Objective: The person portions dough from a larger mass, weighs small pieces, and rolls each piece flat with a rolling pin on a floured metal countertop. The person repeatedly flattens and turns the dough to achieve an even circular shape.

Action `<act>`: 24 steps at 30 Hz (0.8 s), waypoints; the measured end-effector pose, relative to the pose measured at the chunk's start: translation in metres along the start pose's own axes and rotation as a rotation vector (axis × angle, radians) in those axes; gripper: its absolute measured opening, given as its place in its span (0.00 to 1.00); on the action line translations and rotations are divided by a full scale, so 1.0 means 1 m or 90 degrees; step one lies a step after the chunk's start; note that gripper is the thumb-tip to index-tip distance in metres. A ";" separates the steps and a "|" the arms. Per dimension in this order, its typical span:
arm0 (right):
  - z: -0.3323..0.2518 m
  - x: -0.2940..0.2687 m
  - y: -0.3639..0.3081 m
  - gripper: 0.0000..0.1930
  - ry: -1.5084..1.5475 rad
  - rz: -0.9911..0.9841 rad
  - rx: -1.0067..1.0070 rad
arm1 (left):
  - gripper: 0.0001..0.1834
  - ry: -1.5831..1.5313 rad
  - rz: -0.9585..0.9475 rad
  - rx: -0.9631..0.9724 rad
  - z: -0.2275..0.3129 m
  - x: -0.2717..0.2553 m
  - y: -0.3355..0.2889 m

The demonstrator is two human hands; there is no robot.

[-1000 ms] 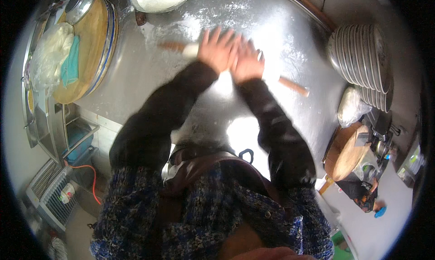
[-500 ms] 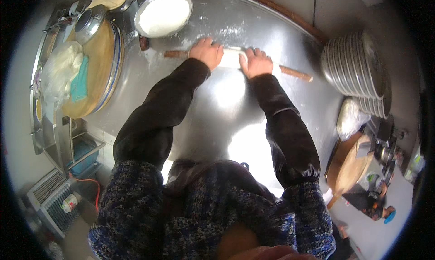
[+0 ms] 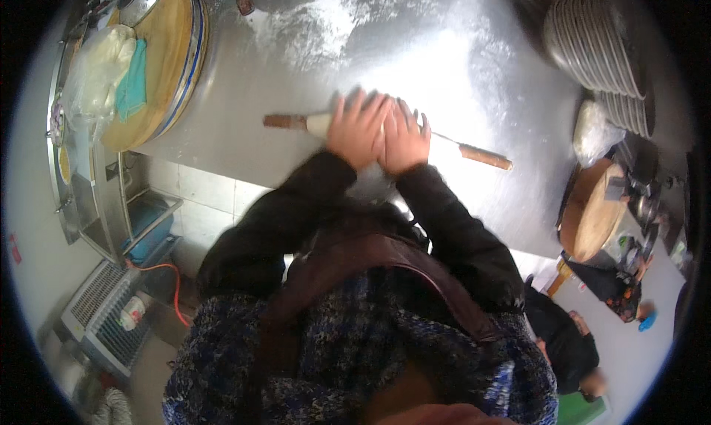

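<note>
My left hand (image 3: 357, 132) and my right hand (image 3: 404, 138) lie side by side over the middle of a wooden rolling pin (image 3: 486, 157). Their fingers are stretched forward and a little apart, palms down, and the thumbs meet. Pale dough (image 3: 318, 125) is wrapped around the pin; a bit shows left of my left hand, the rest is largely hidden under both hands. The pin's brown ends stick out on both sides. Under it is a steel table (image 3: 244, 92) dusted with white flour (image 3: 326, 25) farther away.
At the left stand a round wooden board (image 3: 167, 62), a plastic bag of dough (image 3: 100, 73) and a teal cloth (image 3: 132, 81). Stacked metal plates (image 3: 592, 44), a clear bag (image 3: 592, 132) and another round board (image 3: 592, 210) are at the right. Two people (image 3: 566, 340) appear at lower right.
Both hands have come nearer to my body with the rolling pin and moved together at its middle. Their fingers are now stretched out. The view has shifted, leaving the flour bowl mostly out of sight.
</note>
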State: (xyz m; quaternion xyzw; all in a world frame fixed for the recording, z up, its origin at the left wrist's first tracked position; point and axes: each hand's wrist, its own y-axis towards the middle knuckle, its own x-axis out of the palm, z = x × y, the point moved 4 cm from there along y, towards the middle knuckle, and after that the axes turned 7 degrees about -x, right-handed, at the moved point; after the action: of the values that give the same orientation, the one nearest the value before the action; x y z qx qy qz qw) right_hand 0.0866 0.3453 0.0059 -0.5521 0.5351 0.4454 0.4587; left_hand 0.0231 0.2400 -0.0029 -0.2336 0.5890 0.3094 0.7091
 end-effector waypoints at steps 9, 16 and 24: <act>0.041 -0.041 0.064 0.28 -0.033 0.147 0.043 | 0.25 -0.045 0.172 0.026 0.001 -0.045 0.093; 0.129 0.024 0.144 0.18 -0.028 0.244 0.021 | 0.13 -0.052 0.331 0.012 -0.041 0.035 0.190; 0.125 -0.028 0.174 0.21 -0.020 0.233 -0.003 | 0.18 -0.030 0.254 -0.120 -0.028 -0.013 0.202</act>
State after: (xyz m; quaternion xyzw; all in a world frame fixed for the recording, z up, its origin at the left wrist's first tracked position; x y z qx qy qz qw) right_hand -0.0887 0.4721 0.0059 -0.4396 0.6182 0.5313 0.3772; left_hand -0.1417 0.3598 0.0115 -0.1707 0.5754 0.5027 0.6221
